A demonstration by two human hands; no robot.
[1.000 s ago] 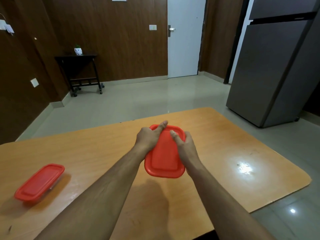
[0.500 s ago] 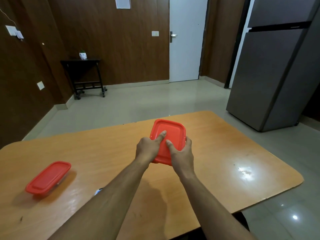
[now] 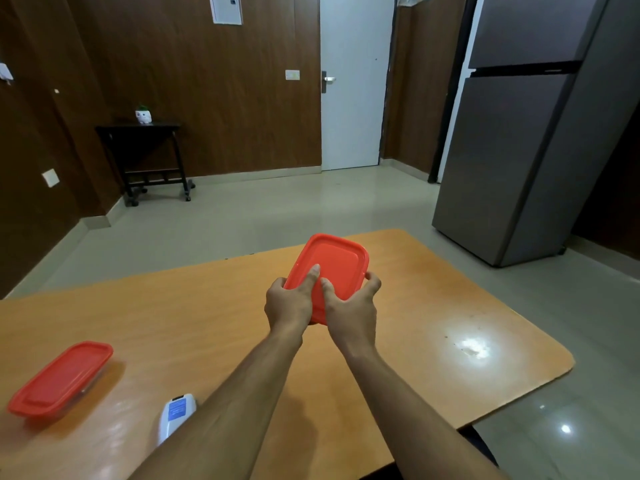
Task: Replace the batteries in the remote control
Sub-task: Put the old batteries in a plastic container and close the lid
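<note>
The white remote control [image 3: 175, 418] lay on the counter [image 3: 433, 306] near its front edge, partly hidden by the left forearm. Farther out, both hands, left hand [image 3: 289, 303] and right hand [image 3: 351, 311], gripped a red-lidded container [image 3: 334, 268] (thumbs pressed on the lid, fingers curled round its edges). A second red-lidded container [image 3: 59, 379] sat well apart at the left.

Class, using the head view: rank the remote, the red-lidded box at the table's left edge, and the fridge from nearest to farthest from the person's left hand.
From the left hand:
1. Remote, on the table, below-left beside the forearm.
2. Red-lidded box, at the table's left edge.
3. Fridge, standing on the floor beyond the table, right.
</note>
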